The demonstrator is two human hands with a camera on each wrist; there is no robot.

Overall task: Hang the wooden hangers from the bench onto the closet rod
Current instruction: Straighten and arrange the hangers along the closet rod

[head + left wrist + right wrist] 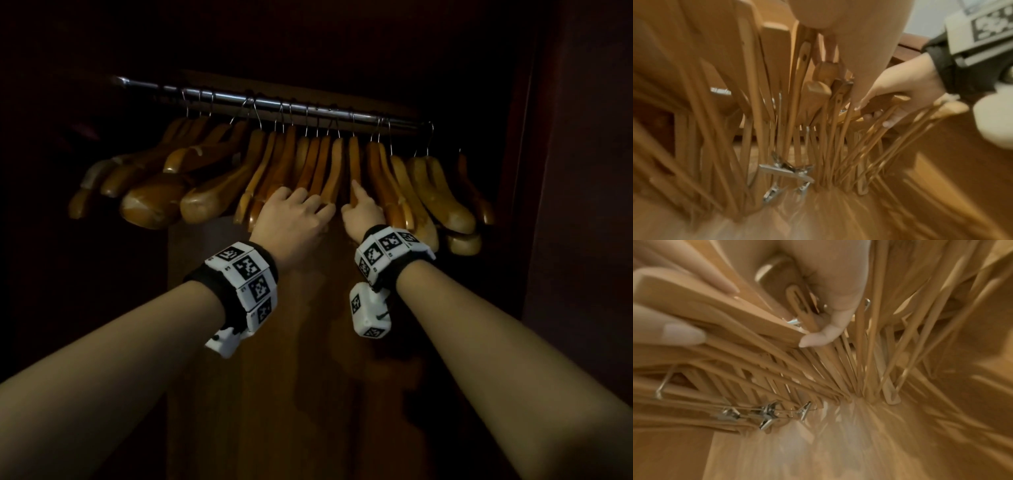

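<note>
A metal closet rod (274,104) runs across the dark closet with several wooden hangers (267,171) on it. My right hand (359,212) grips the near end of one hung wooden hanger (355,161), index finger lying up along it. In the left wrist view that right hand (900,91) has its fingers curled under the hanger's arm (877,104). The right wrist view shows the gripped arm (715,311) between fingers and thumb. My left hand (294,212) is just to the left, its fingers (869,48) pushed straight in among the neighbouring hangers.
Some hangers carry metal trouser clips (785,170) at their lower bars. A wooden panel (274,342) stands below the hangers. The closet's dark side wall (565,205) closes in on the right; the rod's left end (137,82) is bare.
</note>
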